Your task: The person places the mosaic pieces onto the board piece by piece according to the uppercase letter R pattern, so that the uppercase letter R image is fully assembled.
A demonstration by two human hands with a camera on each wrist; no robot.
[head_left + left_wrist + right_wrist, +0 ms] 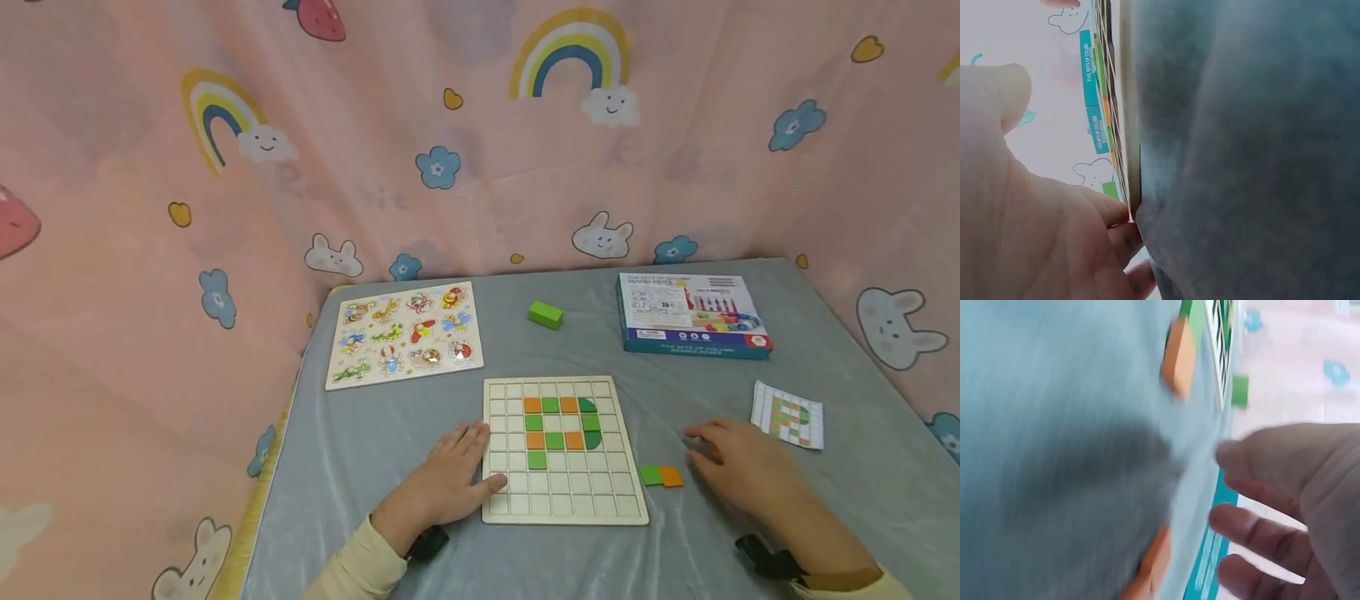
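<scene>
A pale square grid board [566, 506] lies on the grey cloth, with green and orange tiles [554, 441] set in some of its cells. My left hand [450, 475] rests at the board's left edge, thumb over its top and fingers fairly straight along the side. To the right of the board, my right hand [750, 467] hovers low over the cloth, holding nothing, its thumb and fingers apart. Orange blocks [1159, 557] lie close by it, mostly hidden in the head view. Between board and right hand sit a green block [651, 476] and an orange block [671, 477], side by side.
Beyond the right hand lies a pattern card [787, 414] showing a similar grid design. At the back are an insect picture board [405, 335], a green block [546, 315] and a printed box [693, 315]. A patterned pink curtain [480, 217] hangs behind the table.
</scene>
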